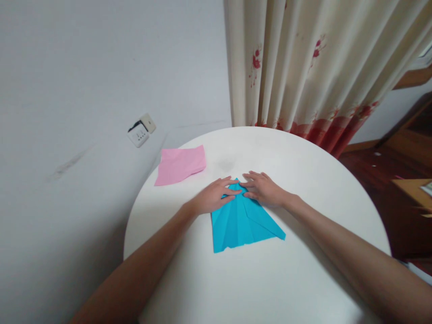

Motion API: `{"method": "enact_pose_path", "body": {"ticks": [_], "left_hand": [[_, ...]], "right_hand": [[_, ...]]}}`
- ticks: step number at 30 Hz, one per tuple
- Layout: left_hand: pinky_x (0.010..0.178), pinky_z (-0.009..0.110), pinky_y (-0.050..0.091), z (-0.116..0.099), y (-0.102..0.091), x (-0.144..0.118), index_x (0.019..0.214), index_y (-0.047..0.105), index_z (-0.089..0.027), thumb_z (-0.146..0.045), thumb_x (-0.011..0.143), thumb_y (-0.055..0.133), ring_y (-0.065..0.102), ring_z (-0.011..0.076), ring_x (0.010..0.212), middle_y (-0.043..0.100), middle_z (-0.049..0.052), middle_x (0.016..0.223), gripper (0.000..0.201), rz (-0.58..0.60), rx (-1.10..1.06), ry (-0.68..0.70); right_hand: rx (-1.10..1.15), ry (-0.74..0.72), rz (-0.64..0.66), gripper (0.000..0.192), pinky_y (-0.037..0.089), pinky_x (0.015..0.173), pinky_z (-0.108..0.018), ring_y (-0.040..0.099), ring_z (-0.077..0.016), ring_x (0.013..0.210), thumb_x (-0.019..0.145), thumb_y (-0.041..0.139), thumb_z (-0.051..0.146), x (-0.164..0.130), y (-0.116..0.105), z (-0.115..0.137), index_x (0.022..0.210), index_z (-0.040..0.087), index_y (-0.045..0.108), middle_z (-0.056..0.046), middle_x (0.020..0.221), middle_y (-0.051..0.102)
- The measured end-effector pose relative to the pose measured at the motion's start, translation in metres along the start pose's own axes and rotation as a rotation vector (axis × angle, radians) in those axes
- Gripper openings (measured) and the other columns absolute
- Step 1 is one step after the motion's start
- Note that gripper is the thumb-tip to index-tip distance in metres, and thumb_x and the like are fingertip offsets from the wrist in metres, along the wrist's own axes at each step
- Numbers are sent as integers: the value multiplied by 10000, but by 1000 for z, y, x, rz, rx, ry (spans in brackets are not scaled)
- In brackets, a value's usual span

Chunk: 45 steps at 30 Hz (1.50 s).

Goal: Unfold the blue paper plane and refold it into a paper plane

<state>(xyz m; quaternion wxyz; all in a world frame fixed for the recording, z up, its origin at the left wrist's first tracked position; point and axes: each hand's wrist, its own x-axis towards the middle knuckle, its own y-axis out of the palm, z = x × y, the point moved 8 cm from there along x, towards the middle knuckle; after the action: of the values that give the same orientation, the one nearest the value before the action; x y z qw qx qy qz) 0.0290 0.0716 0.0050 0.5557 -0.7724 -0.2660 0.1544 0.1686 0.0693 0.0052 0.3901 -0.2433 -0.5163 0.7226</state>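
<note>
A sheet of blue paper with several crease lines lies on the white round table. It narrows to a point at the far end, a folded flap runs down its right side, and its near edge is a bit ragged. My left hand rests on the upper left of the sheet, fingers stretched toward the point. From the other side my right hand reaches in, its fingers spread, the fingertips touching the paper near the tip. Neither hand grips the sheet; the fingers hide part of its upper edges.
A pink sheet of paper lies at the table's far left edge. The wall with a socket borders the left side. Behind the table hangs a cream curtain with red flowers. Wooden furniture stands at right.
</note>
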Motion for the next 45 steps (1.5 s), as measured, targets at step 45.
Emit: {"method": "enact_pose_path", "body": {"ticks": [45], "left_hand": [[1191,499,223,-1,2,1,1276,653,-354,-491,998,430,272,283,1475,379,26,1569,382,34,-12,17]], "right_hand": [[70,26,-103,491,226,1123,-619,342,-337,1413,914,558,559,1,-1,6,1270,223,588,-145,1469,478]]}}
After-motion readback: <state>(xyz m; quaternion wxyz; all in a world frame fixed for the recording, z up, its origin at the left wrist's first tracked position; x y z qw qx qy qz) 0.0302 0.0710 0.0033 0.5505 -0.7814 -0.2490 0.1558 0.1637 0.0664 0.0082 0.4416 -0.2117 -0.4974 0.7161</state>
